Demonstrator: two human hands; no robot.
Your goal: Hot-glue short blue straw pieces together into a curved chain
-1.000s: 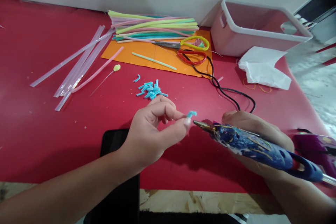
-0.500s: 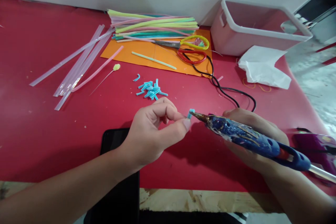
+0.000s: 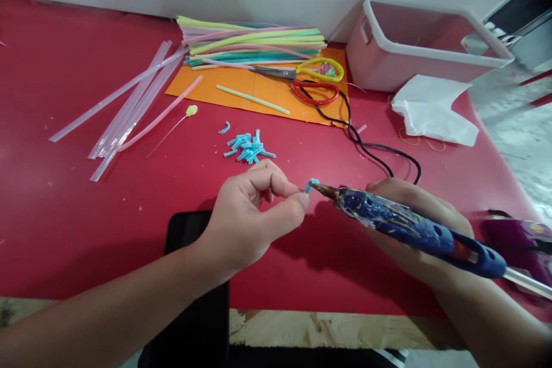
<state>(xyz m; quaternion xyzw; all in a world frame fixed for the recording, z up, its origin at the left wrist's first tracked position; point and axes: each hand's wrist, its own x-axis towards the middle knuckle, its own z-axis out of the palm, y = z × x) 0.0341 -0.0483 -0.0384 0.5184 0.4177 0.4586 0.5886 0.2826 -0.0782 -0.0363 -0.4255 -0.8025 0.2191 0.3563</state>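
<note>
The left hand (image 3: pixel 254 213) pinches one short blue fuzzy chenille piece (image 3: pixel 307 187) between thumb and index finger; the remaining fingers curl loosely behind. The piece is gripped near its lower end, presumably so that the upper part projects beyond the fingertips, clear of heat. The right hand (image 3: pixel 431 201) wraps a blue residue-coated plastic glue gun (image 3: pixel 397 224); its fingers are largely hidden behind the body, and trigger pressure cannot be determined. The tapered metal nozzle (image 3: pixel 323 189) points toward the left fingertips and overlaps the top of the piece in this view; actual contact cannot be confirmed. A clear round glue stick (image 3: pixel 528 283) projects from the gun's rear, well apart from the pinching fingers, probably to allow feeding. A loose pile of short blue chenille cuttings (image 3: pixel 249 146) lies on the red smooth tabletop (image 3: pixel 77 213) just beyond the left fingers, apparently for easy reach. The yellow-and-red-handled metal scissors (image 3: pixel 287 73) lie farther beyond them, outside the working space
</note>
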